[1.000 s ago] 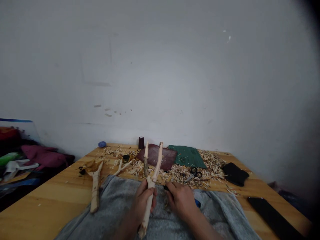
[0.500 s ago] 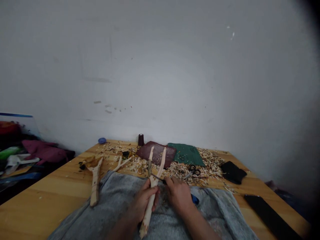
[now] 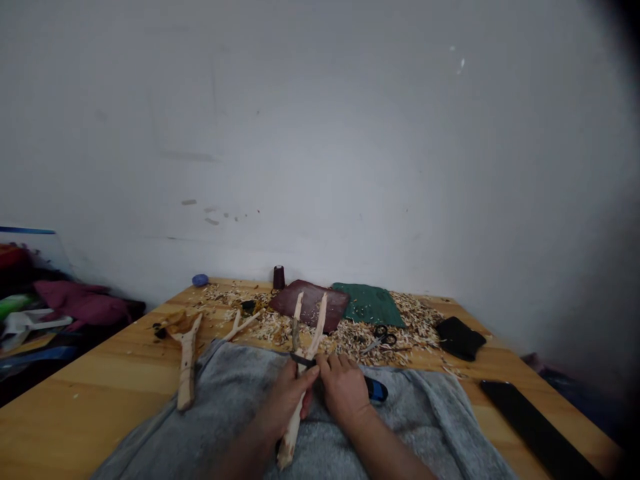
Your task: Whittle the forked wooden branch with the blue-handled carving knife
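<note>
My left hand (image 3: pixel 287 397) is wrapped round the lower stem of a peeled, Y-shaped forked branch (image 3: pixel 315 339). Its two prongs point away from me, and some dark bark shows on the left one. In my right hand (image 3: pixel 345 387) is a knife (image 3: pixel 377 389); its black and blue handle end sticks out on the right side of the fist. The dark blade lies across the branch just below the fork, close to my left thumb. Beneath both hands a grey cloth (image 3: pixel 240 387) is spread over the table's front edge.
Left on the wooden table (image 3: pixel 100 373) lie a carved forked stick (image 3: pixel 187 367) and a smaller one (image 3: pixel 238 328). Behind are wood shavings (image 3: pixel 417 320), maroon (image 3: pixel 285 301) and green (image 3: pixel 373 303) sheets, a thread spool (image 3: pixel 279 277) and scissors (image 3: pixel 381 337). A black phone (image 3: pixel 530 420) lies right.
The knife blade has come down from the fork to lie more squarely across the stem, and my right hand is now closer to my left. The view has shifted slightly.
</note>
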`<state>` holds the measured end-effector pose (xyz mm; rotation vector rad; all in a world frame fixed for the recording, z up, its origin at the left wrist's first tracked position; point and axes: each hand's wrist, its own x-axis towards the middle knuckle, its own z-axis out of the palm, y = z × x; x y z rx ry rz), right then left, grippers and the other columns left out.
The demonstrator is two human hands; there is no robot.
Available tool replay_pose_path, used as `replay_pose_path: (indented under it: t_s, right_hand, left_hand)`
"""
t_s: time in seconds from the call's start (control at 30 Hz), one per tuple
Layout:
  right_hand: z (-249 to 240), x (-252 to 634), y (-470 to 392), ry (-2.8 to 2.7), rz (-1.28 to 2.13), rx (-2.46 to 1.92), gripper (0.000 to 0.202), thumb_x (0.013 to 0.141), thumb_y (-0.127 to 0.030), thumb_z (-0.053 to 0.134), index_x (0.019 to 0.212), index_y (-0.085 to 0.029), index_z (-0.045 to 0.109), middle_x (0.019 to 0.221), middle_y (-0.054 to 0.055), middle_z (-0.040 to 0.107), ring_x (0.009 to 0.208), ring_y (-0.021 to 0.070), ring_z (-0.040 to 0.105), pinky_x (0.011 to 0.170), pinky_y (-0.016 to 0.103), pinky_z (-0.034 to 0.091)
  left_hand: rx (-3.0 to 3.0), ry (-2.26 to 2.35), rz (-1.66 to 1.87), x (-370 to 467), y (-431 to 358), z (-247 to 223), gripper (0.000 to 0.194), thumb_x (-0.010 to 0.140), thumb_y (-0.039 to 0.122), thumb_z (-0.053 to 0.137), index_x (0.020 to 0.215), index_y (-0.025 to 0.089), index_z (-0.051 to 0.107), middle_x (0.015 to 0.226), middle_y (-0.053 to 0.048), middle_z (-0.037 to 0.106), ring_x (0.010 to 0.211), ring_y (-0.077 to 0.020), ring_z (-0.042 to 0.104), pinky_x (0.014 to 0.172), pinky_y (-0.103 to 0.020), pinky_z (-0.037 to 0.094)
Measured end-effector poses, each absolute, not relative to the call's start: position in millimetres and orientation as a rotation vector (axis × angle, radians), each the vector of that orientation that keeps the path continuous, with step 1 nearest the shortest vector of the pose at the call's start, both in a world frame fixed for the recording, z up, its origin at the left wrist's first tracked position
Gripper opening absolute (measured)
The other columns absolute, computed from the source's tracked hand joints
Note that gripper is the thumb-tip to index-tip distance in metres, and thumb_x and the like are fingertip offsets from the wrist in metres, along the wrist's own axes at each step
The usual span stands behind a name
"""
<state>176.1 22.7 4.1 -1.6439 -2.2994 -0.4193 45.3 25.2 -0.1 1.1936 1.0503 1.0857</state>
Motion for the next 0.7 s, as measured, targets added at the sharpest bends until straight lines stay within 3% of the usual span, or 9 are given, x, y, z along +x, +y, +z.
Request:
replay_pose_path:
  t_s: [0.17, 0.47, 0.7]
  right_hand:
    - [6.1, 174.1, 23.0, -2.298, -0.446, -1.678, 0.028, 0.090, -0.019, 0.045, 0.116, -0.022, 0.054, 0.092, 0.009, 0.062, 0.085, 0.0231, 0.057, 0.072, 0.034, 0.040]
    - [4.3, 176.9, 25.9, -2.270, -0.497, -1.652, 0.035, 0.089, -0.019, 0.046, 0.124, -0.022, 0.050, 0.092, 0.009, 0.062, 0.086, 0.0223, 0.056, 0.073, 0.033, 0.038]
    - [0.2, 180.7, 30.7, -2.264, -0.434, -1.699, 0.031, 0.088, -0.017, 0.047, 0.118, -0.021, 0.054, 0.092, 0.009, 0.062, 0.087, 0.0221, 0.057, 0.074, 0.032, 0.039]
  left_hand:
    - [1.194, 1.097, 1.070, 46.9, 26.5, -0.2, 0.042, 0.067, 0.059, 0.061, 0.068, 0.024, 0.040, 0.039, 0.012, 0.037, 0.028, -0.0059, 0.029, 0.028, -0.020, 0.024]
    - [1.167, 1.030, 1.089, 45.4, 26.7, -1.3, 0.039, 0.068, 0.053, 0.065, 0.078, 0.023, 0.043, 0.042, 0.012, 0.040, 0.030, -0.0057, 0.030, 0.028, -0.018, 0.027]
    - [1.101, 0.968, 1.087, 42.0, 25.1, 0.6, 0.040, 0.068, 0.050, 0.069, 0.080, 0.023, 0.043, 0.047, 0.012, 0.042, 0.033, -0.0045, 0.034, 0.030, -0.016, 0.028]
